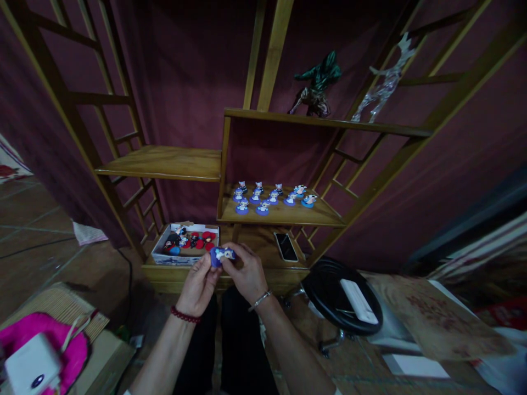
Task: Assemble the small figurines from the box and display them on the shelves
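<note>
Between my two hands is a small figurine (222, 254) with a purple round base, tilted onto its side. My left hand (200, 280) pinches the base, and my right hand (248, 270) grips the other end with thumb and fingers. Just behind my left hand stands an open white box (186, 259) holding several figurines with red, black and blue parts. On the middle shelf (284, 218) several small figurines (263, 207) stand in rows, most on purple bases, a couple on blue ones at the right.
A phone (287, 247) lies on the bottom shelf right of my hands. Higher up stand a dark green figure (320, 82) and a clear deer-like ornament (385, 82). A black round stool (343, 296) bearing a white long item is at the right; a pink cloth (74, 351) lies lower left.
</note>
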